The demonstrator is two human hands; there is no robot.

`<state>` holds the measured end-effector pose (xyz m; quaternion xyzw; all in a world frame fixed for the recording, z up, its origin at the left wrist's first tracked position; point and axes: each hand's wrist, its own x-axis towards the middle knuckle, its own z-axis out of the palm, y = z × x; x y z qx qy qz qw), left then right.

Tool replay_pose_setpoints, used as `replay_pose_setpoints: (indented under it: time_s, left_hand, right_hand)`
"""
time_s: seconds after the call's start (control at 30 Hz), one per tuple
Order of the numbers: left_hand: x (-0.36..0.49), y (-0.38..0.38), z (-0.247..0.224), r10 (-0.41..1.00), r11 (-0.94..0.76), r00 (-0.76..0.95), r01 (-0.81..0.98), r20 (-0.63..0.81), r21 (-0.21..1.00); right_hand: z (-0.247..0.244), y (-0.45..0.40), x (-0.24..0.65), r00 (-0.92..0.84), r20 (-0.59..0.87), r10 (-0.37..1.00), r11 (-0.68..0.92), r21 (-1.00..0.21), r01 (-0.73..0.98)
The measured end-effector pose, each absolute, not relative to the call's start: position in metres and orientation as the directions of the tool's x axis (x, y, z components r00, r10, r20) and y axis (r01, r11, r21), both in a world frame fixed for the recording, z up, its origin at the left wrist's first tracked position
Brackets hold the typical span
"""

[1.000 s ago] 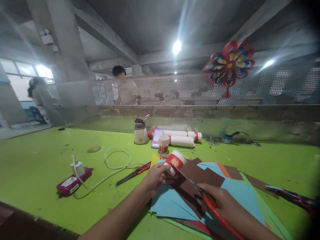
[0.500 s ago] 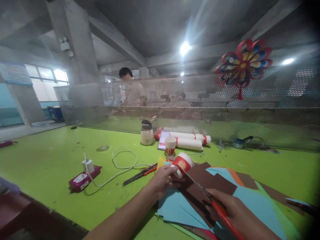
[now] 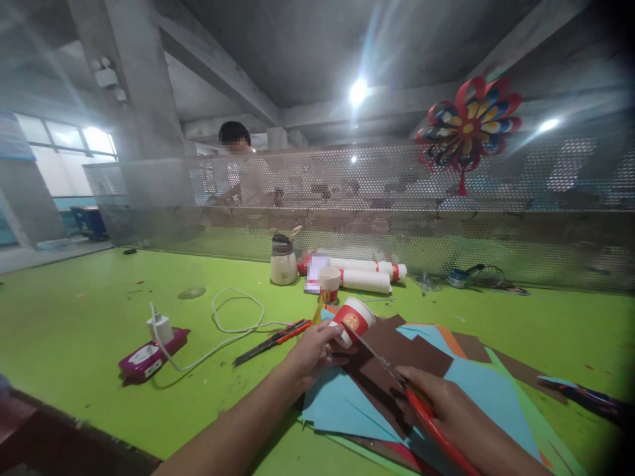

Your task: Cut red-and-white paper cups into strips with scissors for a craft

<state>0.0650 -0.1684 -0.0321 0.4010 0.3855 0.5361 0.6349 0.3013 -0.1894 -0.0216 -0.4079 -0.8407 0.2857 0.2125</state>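
A red and white paper cup (image 3: pixel 358 316) lies tilted in my left hand (image 3: pixel 313 354), its rim pointing up and to the right. My right hand (image 3: pixel 439 403) is closed round the red handles of a pair of scissors (image 3: pixel 421 408). The scissor blades reach up to the cup's side, near its base; whether they cut into it I cannot tell. Below both hands, brown paper (image 3: pixel 411 357) and light blue paper (image 3: pixel 342 403) lie in overlapping sheets. A second paper cup (image 3: pixel 329 285) stands upright behind the held one.
Left on the green table (image 3: pixel 198 410) are a purple power strip (image 3: pixel 149 357) with a white cable and a utility knife (image 3: pixel 270 340). Behind stand a jar (image 3: pixel 283 264) and white rolls (image 3: pixel 367 280). A perforated metal screen (image 3: pixel 317 178) borders the far edge, with a person (image 3: pixel 245 178) beyond.
The whole view has shifted, so most things sit slightly farther left. The cup and scissors keep nearly the same position relative to each other. The person behind the screen has moved their arms.
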Motion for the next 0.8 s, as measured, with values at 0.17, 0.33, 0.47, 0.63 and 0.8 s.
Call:
replay_pose_setpoints:
  time_s: [0.17,0.33,0.47,0.63,0.8]
  left_hand:
    - [0.066,-0.1692,-0.0313,0.99,0.099,0.128,-0.357,-0.057,0.929]
    - [0.0664,-0.1693,-0.0305,0.99,0.094,0.134,-0.348,-0.049,0.933]
    - [0.0663,-0.1685,-0.0326,0.991,0.084,0.13,-0.344,-0.041,0.935]
    - [0.0656,-0.1685,-0.0349,0.991,0.08,0.133,-0.353,-0.035,0.932]
    - [0.0655,-0.1689,-0.0338,0.99,0.088,0.138,-0.357,-0.04,0.93]
  right_hand:
    - [-0.0171,-0.1903,0.3002,-0.572,0.118,0.812,0.496,-0.658,0.567]
    - [-0.0164,-0.1892,0.3002,-0.568,0.137,0.811,0.512,-0.636,0.577]
    - [-0.0177,-0.1882,0.3011,-0.583,0.146,0.8,0.523,-0.646,0.556]
    - [-0.0231,-0.1849,0.3022,-0.574,0.149,0.805,0.523,-0.634,0.569]
    - [-0.0244,-0.1833,0.3037,-0.588,0.163,0.793,0.535,-0.648,0.542]
